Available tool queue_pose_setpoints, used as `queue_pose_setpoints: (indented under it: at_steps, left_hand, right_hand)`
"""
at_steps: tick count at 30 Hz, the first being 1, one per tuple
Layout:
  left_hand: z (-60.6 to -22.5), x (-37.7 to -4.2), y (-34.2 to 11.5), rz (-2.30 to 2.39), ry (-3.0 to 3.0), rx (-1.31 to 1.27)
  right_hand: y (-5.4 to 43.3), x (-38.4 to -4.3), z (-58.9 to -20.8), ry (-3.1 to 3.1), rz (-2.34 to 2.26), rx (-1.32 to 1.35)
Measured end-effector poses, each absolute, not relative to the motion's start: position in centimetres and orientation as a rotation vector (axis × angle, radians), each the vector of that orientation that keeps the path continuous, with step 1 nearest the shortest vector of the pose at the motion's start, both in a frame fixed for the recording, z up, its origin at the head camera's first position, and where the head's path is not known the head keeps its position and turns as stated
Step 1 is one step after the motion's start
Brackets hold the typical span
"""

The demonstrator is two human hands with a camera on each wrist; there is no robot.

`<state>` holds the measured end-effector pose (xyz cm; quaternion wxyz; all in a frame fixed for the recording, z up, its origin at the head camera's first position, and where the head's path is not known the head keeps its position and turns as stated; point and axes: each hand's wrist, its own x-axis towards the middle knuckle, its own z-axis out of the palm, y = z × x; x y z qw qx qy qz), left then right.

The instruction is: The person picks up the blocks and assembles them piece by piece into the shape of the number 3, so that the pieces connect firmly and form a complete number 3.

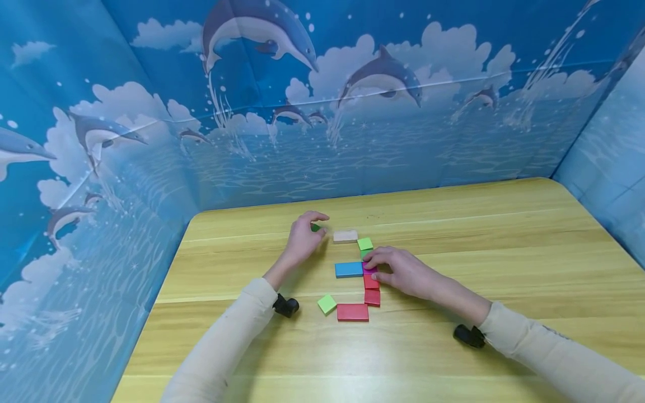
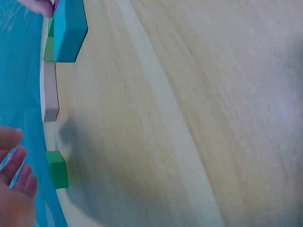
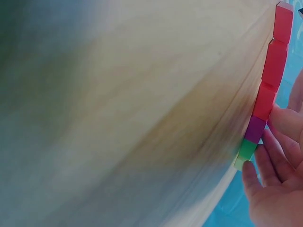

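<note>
My left hand (image 1: 304,238) hovers at a dark green block (image 1: 315,228), its fingers bent around a gap. In the left wrist view the green block (image 2: 57,170) stands on the table, apart from the fingers. My right hand (image 1: 405,272) has its thumb and index finger on either side of a purple block (image 1: 369,269), pinching it in a column of blocks. Green blocks (image 1: 365,244) sit at the column's far end, and red blocks (image 1: 372,297) at its near end. A blue block (image 1: 349,270) meets the purple one's left side.
A pale greyish block (image 1: 345,237) lies near the column's far end. Closer to me are a red block (image 1: 353,313) and a turned light green block (image 1: 327,304). The wooden table (image 1: 504,252) is backed by a dolphin-print curtain (image 1: 353,157).
</note>
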<state>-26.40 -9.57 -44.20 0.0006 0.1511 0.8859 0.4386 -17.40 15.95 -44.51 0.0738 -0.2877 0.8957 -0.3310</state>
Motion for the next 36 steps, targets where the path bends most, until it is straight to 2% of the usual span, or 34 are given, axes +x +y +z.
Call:
queue_pose_setpoints:
  at_steps: [15,36]
  left_hand:
    - [-45.7,-26.5,-11.0,1.333,2.813,0.281]
    - [-46.3,-25.7,-11.5,1.33,2.816,0.266]
  right_hand:
    - [16.0,-17.3,-44.6,2.681,-1.002,-0.863]
    - [16.1,-17.5,-44.4,2.676,-1.013,-0.854]
